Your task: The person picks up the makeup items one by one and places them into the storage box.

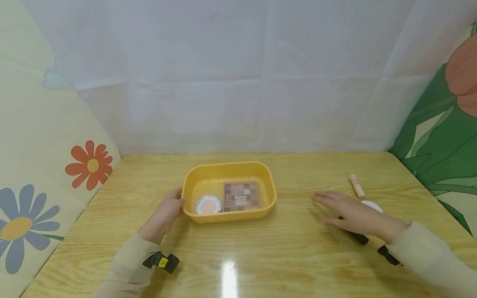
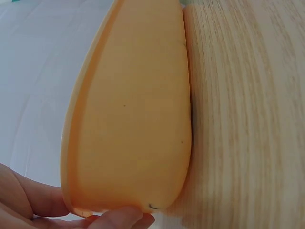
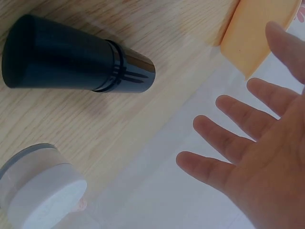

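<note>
A yellow plastic basket (image 1: 229, 216) stands on the wooden table, holding a round powder compact (image 1: 208, 205) and an eyeshadow palette (image 1: 241, 196). My left hand (image 1: 166, 212) grips the basket's left end, its fingers and thumb (image 2: 119, 217) close around the corner in the left wrist view. To the right, my right hand (image 1: 352, 212) hovers over the table with fingers spread and holds nothing. Partly beneath it lies a black cylindrical container (image 3: 62, 57), and a round jar with a white lid (image 3: 47, 198) sits close by. Beyond this hand lies a small pink tube (image 1: 357, 186).
The wooden table (image 1: 283, 256) runs back to a white cloth backdrop (image 1: 231, 82). Flower-printed panels (image 1: 33, 124) flank the table on both sides. A dark strap (image 1: 161, 261) with a small device sits on the left sleeve.
</note>
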### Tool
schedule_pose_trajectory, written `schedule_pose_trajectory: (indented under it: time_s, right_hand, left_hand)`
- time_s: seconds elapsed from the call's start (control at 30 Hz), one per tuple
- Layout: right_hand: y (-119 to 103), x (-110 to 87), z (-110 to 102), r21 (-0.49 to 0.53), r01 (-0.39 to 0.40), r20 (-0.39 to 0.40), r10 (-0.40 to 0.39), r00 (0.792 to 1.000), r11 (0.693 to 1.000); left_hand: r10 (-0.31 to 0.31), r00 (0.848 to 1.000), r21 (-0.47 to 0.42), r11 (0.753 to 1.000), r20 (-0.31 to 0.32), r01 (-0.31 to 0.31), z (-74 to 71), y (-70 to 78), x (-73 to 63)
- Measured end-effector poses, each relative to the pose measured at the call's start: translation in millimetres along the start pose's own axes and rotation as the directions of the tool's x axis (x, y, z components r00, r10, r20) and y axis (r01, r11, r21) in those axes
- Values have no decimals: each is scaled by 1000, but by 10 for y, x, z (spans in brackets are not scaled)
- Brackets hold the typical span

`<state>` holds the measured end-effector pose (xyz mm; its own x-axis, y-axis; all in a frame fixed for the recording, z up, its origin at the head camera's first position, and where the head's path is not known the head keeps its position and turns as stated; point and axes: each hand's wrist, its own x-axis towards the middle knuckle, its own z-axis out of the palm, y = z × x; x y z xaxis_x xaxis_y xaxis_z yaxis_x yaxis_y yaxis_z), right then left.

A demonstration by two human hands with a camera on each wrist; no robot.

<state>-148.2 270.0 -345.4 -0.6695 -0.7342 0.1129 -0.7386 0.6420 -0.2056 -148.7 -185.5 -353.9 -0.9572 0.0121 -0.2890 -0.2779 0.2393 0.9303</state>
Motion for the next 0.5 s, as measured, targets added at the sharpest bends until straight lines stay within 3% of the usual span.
schedule_pose_trajectory:
  time_s: [0.5]
  right_hand:
    - [-22, -65, -18, 37, -93, 62, 91, 994, 995]
  left_hand:
    - [9, 1000, 2, 1000, -1, -9, -1, -14, -4]
